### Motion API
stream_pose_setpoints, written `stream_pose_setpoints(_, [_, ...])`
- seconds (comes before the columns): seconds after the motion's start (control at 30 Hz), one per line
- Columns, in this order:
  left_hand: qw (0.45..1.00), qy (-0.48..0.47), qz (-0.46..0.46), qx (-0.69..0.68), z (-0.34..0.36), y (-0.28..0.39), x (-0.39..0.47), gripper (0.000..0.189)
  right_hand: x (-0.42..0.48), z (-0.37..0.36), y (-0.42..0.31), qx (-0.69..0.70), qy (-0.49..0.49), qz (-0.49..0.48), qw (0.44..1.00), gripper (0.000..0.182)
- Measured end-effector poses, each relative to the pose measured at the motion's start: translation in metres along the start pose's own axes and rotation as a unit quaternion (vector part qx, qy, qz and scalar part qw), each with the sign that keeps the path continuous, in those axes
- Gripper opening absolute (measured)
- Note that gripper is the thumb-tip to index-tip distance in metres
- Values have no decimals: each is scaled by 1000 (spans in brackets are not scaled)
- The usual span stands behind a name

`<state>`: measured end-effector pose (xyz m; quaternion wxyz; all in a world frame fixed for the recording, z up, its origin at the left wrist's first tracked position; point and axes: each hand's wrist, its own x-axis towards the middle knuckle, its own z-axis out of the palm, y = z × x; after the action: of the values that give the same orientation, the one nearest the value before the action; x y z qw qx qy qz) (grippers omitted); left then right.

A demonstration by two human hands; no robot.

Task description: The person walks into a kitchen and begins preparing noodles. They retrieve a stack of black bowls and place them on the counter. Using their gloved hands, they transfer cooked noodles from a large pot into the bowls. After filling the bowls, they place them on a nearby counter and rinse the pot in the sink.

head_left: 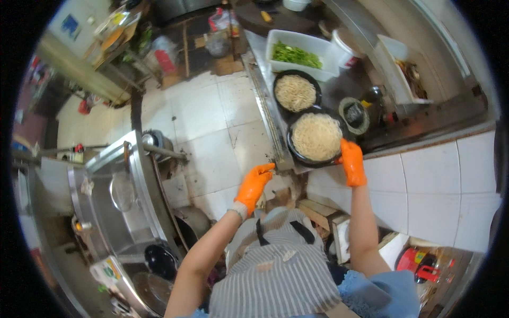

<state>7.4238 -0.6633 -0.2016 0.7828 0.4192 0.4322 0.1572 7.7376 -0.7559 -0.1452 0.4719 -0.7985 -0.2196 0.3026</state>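
Note:
Two black bowls of pale noodles stand on the counter in front of me. My right hand, in an orange rubber glove, is at the right rim of the nearer bowl, its fingers closed on the edge. The noodles in it lie close to the rim. Behind it is the farther bowl with noodles. My left hand, gloved in orange too, hangs over the floor left of the counter's corner, fingers apart, holding nothing.
Beyond the bowls stand a white plastic tub of chopped greens and a white bucket. A small round container sits right of the bowls. White tiles border the counter. A steel sink is at left.

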Motion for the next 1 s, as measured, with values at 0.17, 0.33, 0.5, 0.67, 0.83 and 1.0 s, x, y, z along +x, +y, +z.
stream_pose_setpoints(0.17, [997,22,-2,68,48,29,45,49,56,25,-41,110,-43,36,992,55])
stream_pose_setpoints(0.33, [976,156,-3,155,85,33,88,33,150,79,-43,171,-82,57,980,36])
stream_pose_setpoints(0.5, [973,182,-17,140,95,28,103,26,205,93,3,70,-78,60,993,43])
stream_pose_setpoints(0.67, [983,145,-10,110,99,15,118,24,199,58,33,-277,-19,-185,943,31])
stream_pose_setpoints(0.83, [978,178,26,109,81,-2,125,29,101,80,-23,-203,73,-325,921,20])
stream_pose_setpoints(1.0, [956,227,13,186,76,21,72,39,-17,84,-7,-84,5,-274,958,29])
